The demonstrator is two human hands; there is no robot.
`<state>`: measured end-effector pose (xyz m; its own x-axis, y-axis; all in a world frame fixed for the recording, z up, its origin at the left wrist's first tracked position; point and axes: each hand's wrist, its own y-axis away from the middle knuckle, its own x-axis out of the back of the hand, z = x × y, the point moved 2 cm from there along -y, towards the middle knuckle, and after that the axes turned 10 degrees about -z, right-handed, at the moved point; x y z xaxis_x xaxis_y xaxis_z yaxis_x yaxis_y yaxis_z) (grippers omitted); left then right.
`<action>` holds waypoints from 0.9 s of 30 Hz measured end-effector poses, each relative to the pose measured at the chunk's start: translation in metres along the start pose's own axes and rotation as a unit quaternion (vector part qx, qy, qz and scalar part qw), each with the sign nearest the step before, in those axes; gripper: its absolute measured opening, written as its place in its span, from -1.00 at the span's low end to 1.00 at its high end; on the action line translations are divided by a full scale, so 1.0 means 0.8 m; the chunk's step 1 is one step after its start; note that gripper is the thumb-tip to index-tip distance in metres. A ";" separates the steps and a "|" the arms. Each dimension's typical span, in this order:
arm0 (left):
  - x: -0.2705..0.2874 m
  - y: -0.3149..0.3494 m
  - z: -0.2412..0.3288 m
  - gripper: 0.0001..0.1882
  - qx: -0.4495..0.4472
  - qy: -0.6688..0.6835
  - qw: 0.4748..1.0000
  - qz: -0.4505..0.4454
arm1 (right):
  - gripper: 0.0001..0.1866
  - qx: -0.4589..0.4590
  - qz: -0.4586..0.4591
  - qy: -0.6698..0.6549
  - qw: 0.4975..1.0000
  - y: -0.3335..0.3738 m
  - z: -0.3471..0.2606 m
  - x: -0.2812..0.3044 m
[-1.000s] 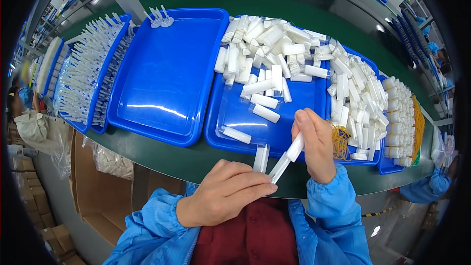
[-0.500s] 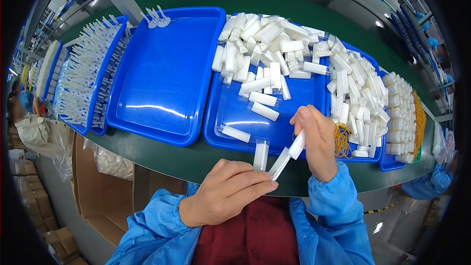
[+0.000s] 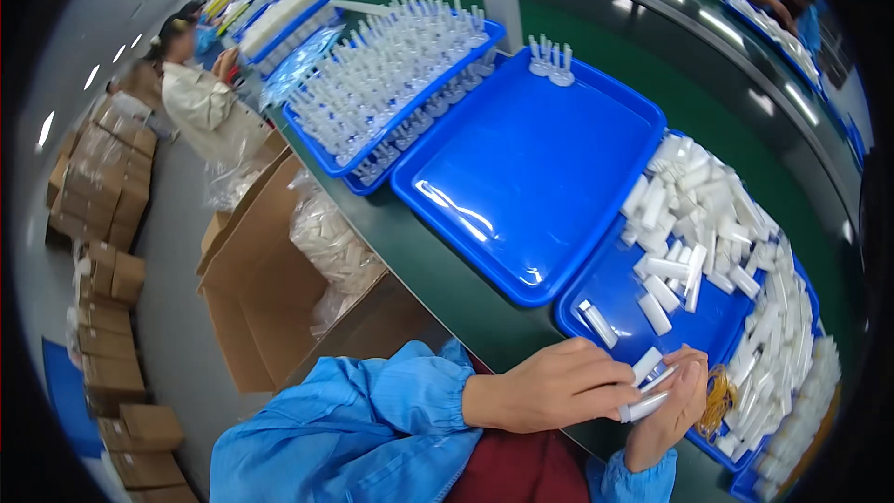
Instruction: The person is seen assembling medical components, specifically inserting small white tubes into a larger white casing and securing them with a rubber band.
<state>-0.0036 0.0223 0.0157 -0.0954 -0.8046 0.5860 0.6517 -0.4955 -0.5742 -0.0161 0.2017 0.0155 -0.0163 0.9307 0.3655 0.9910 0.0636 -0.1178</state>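
My left hand (image 3: 563, 386) is closed, its fingertips pinching white oblong pieces (image 3: 644, 407) that look like small blocks in clear sleeves. From the other side my right hand (image 3: 678, 399) curls round the same pieces, so the two hands meet at them. Just beyond the fingers lies a loose white piece (image 3: 601, 326) in a blue tray (image 3: 587, 289). A heap of similar white pieces (image 3: 698, 196) fills the far part of that tray. Fingers partly cover the held pieces, and I cannot tell exactly how many there are.
Left of the heap, a large blue tray (image 3: 521, 168) holds a few clear stemmed parts (image 3: 551, 63). Stacked trays of stemmed parts (image 3: 400, 65) stand farther left. Yellow rubber bands (image 3: 717, 401) lie by my right hand. An open carton (image 3: 270, 289) stands below the table edge; a person (image 3: 200, 98) is beyond.
The view has swung left, so trays and hands appear farther right. My hands have drawn closer together around the white pieces, and my right hand has come down beside the left fingertips.
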 end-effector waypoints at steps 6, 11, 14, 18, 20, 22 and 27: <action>0.016 0.025 -0.015 -0.71 0.029 -0.091 0.995 0.000 | -0.80 0.040 -0.009 0.061 0.997 -0.043 0.005 0.003; 0.027 0.028 -0.027 -0.61 0.143 -0.071 0.985 0.064 | -0.70 0.154 -0.048 0.334 0.929 -0.068 0.025 -0.002; 0.026 0.021 -0.027 -0.58 0.131 -0.069 0.988 0.039 | -0.65 0.128 -0.081 0.375 0.915 -0.062 0.031 -0.004; 0.032 0.019 -0.027 -0.58 0.108 -0.073 0.991 0.007 | -0.69 0.062 -0.111 0.308 0.943 -0.054 0.024 0.006; 0.029 0.024 -0.027 -0.58 0.101 -0.068 0.993 -0.003 | -0.70 -0.007 -0.122 0.173 0.977 -0.051 0.029 0.016; 0.028 0.021 -0.025 -0.64 0.080 -0.070 0.994 -0.017 | -0.70 -0.095 -0.119 -0.014 0.988 -0.049 0.028 0.025; 0.020 0.007 -0.005 -0.67 0.050 -0.070 0.995 -0.055 | -0.44 -0.135 -0.002 -0.290 0.947 -0.045 -0.004 0.021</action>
<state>-0.0045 0.0051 0.0197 -0.0698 -0.6903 0.7202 0.7157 -0.5376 -0.4459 -0.0513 0.2138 0.0286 -0.0127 0.9770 -0.2128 0.9872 0.0460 0.1524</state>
